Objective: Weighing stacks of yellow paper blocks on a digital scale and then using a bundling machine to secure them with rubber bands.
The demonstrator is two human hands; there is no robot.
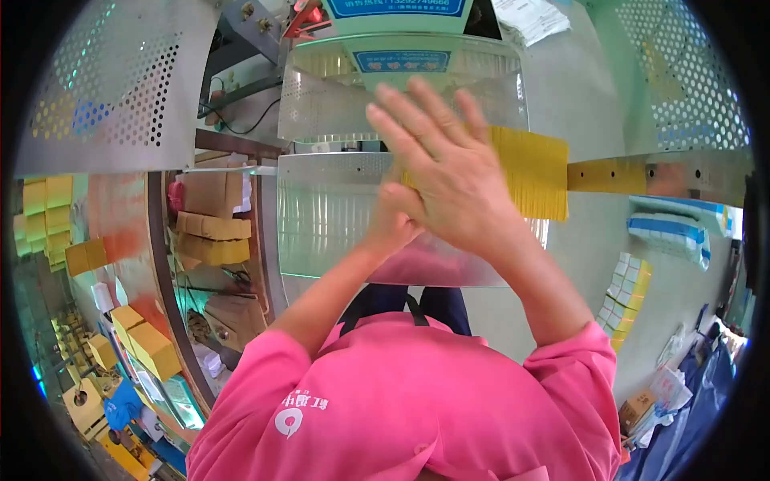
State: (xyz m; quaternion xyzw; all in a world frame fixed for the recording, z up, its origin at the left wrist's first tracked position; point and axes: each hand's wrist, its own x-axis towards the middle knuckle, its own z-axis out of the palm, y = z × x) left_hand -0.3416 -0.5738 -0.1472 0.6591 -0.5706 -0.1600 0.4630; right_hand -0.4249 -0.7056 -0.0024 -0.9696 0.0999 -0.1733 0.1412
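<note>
A stack of yellow paper sheets (pixel 533 172) with fine ridged edges extends to the right from behind my hands. My left hand (pixel 391 223) is closed at its left end, thumb bent inward; a sliver of yellow shows beside the thumb, and most of its fingers are hidden. Across the front of the stack passes my right hand (pixel 449 164), open and flat, fingers stretched and slightly apart, overlapping my left hand. Under both hands lies a shiny metal worktop (pixel 321 232).
Behind the worktop stands a machine with a see-through guard (pixel 321 104). Perforated metal panels (pixel 136 88) flank it, and a metal bar with holes (pixel 666 180) runs off right. Brown cardboard (pixel 212 232) fills a shelf at left. Wrapped yellow bundles (pixel 628 297) lie on the floor.
</note>
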